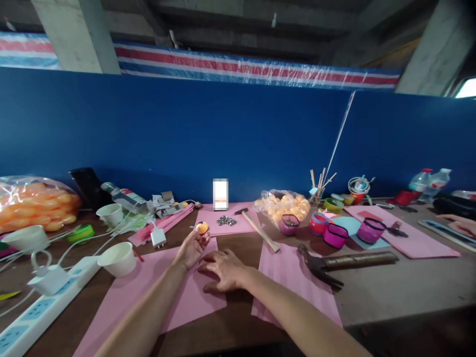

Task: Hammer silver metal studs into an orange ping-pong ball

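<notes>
My left hand (191, 248) is raised a little above the table and holds a small orange ball (202, 227) at its fingertips. My right hand (223, 270) lies flat, palm down, on a pink foam sheet (148, 292) in front of me, with its fingers spread and nothing in it. Beyond the ball lie a small pile of metal tacks (226, 221) and a light hammer (257, 229) on another pink sheet.
A claw hammer (345, 263) lies to the right. A bag of orange balls (284, 203), coloured tape rolls (334, 234), paper cups (118, 259), a white power strip (40, 307) with chargers and a larger ball bag (35, 202) crowd the table. Another person's hand (459, 223) rests at far right.
</notes>
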The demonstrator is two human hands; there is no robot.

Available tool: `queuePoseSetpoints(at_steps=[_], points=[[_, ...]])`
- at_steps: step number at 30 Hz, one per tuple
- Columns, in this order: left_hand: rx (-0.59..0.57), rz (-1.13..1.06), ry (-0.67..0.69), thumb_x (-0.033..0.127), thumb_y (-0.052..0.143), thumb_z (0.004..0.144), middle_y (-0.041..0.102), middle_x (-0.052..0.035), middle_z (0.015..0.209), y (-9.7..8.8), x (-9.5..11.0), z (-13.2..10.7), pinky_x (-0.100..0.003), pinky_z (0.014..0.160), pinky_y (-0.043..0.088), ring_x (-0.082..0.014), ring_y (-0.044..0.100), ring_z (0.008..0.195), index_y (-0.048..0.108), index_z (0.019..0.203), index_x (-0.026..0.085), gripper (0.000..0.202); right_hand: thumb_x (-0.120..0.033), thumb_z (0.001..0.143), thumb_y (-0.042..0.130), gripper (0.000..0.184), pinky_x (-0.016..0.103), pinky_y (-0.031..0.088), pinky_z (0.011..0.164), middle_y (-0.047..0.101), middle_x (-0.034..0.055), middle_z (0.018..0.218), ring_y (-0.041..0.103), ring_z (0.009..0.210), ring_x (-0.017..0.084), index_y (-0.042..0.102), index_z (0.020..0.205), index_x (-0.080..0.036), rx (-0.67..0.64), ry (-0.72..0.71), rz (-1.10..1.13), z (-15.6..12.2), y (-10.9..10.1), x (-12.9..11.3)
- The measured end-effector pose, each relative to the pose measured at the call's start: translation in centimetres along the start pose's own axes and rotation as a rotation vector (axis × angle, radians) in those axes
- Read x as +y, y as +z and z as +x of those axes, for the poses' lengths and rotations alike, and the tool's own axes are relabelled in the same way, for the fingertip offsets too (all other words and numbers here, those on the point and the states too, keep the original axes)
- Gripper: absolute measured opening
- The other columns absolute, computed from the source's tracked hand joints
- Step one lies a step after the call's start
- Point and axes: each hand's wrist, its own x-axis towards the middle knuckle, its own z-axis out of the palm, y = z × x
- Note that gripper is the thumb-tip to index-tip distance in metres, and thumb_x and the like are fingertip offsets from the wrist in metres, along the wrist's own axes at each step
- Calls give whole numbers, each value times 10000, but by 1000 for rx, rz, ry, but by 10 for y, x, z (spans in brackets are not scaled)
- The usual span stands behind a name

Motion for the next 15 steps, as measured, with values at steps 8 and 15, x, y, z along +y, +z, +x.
queuePoseSetpoints(at_steps=[8, 15], points=[[63, 34, 4, 153, 559, 758, 651, -94, 922, -3, -4, -1, -209, 667, 530, -104, 626, 681, 586, 953, 108, 202, -547, 761, 462, 519, 402, 215, 968, 400, 33, 1299, 344, 1165, 211, 449, 1209, -285, 85, -11, 0, -12, -7, -8], [167, 78, -40, 175, 653, 681, 655, -75, 847, -9, -13, 5, -225, 654, 506, -115, 609, 664, 608, 910, 150, 235, -451, 832, 423, 380, 457, 318, 938, 520, 30, 1217, 456, 1108, 246, 482, 1177, -304, 56, 134, 64, 16, 31, 10]])
